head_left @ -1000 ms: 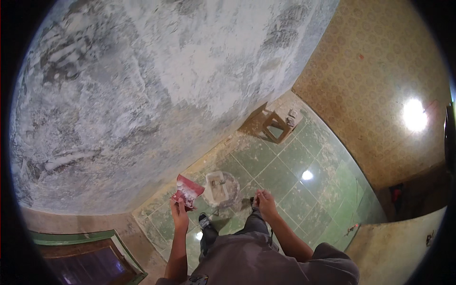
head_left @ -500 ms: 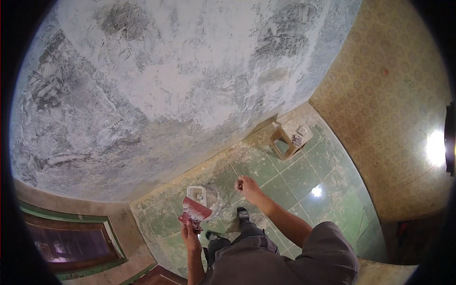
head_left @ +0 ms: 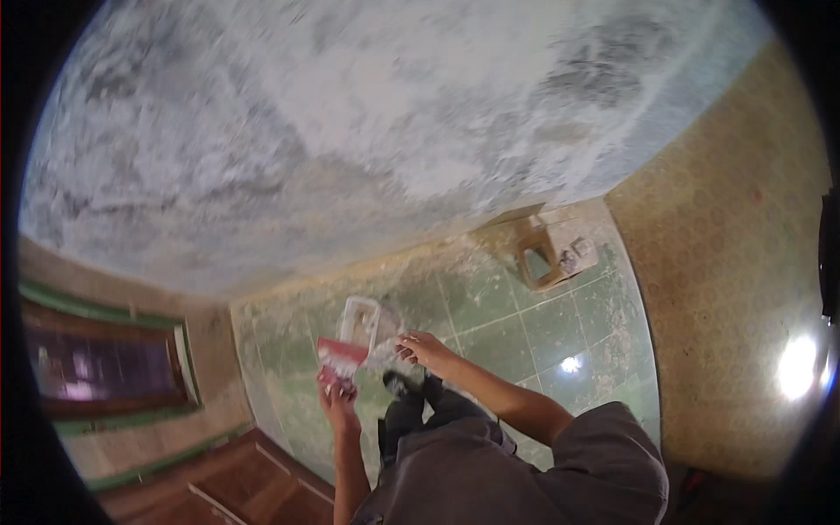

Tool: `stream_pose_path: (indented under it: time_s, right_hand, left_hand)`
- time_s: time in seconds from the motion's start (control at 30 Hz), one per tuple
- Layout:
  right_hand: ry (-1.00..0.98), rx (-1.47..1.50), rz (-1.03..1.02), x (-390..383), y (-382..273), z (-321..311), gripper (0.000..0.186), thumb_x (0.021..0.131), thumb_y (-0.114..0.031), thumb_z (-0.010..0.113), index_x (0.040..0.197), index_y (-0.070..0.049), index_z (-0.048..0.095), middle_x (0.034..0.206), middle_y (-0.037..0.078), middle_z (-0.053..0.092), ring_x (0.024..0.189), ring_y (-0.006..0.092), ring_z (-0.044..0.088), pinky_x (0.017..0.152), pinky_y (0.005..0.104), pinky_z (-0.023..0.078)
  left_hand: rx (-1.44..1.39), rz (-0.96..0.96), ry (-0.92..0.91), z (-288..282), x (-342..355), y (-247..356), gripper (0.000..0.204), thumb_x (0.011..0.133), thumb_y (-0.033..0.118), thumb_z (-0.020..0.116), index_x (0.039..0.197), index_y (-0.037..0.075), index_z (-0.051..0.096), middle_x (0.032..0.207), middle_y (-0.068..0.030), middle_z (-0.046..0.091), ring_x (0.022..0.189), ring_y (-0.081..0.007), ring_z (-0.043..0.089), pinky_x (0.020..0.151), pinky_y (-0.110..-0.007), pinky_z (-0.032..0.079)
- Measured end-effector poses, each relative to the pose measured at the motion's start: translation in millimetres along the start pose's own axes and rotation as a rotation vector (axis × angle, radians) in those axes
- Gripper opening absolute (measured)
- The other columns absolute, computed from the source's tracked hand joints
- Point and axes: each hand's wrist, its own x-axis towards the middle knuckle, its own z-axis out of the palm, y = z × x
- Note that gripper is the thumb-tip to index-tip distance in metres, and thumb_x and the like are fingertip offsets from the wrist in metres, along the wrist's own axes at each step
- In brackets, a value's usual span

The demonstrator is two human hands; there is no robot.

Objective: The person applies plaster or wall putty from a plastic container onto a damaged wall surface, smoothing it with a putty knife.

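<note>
My left hand (head_left: 338,402) is closed on a red flat spreader (head_left: 341,352) with whitish paste on it, low at the centre. My right hand (head_left: 418,350), just right of the spreader, has curled fingers; whether they grip something small is blurred. Beyond both hands, a white rectangular tub (head_left: 374,317) with pale residue inside stands on the dusty green tiled floor (head_left: 472,311). My feet and dark trousers show below the hands.
A patchy white-grey plastered wall (head_left: 367,131) rises ahead. A brown stool (head_left: 544,261) with small items on it stands at its right corner. Left are a green-framed window (head_left: 105,354) and wooden door (head_left: 227,477); right, a patterned wall (head_left: 717,219) with a bright light patch.
My right hand has moved left toward the spreader and tub. My left hand still holds the spreader. The view has turned, bringing more of the window and door into sight.
</note>
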Motion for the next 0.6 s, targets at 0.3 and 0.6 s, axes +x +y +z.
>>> stream_pose_path:
  time_s: [0.3, 0.6]
  right_hand:
    - [0.180, -0.462, 0.171, 67, 119, 11, 0.032, 0.105, -0.031, 0.064, 0.123, -0.004, 0.059, 0.107, 0.004, 0.073, 0.087, 0.0114, 0.068, 0.074, 0.0309, 0.053]
    - [0.291, -1.115, -0.458, 211, 143, -3, 0.068, 0.090, -0.030, 0.082, 0.145, -0.008, 0.050, 0.112, 0.020, 0.068, 0.098, 0.0369, 0.069, 0.086, 0.0460, 0.054]
  left_hand:
    - [-0.083, -0.027, 0.328, -56, 53, -65, 0.035, 0.107, 0.023, 0.062, 0.139, 0.012, 0.055, 0.109, -0.0048, 0.067, 0.092, -0.0158, 0.067, 0.072, -0.035, 0.056]
    - [0.105, -0.121, 0.147, -128, 125, -120, 0.032, 0.108, 0.027, 0.059, 0.130, 0.004, 0.063, 0.102, 0.0020, 0.066, 0.086, -0.0079, 0.059, 0.074, -0.028, 0.048]
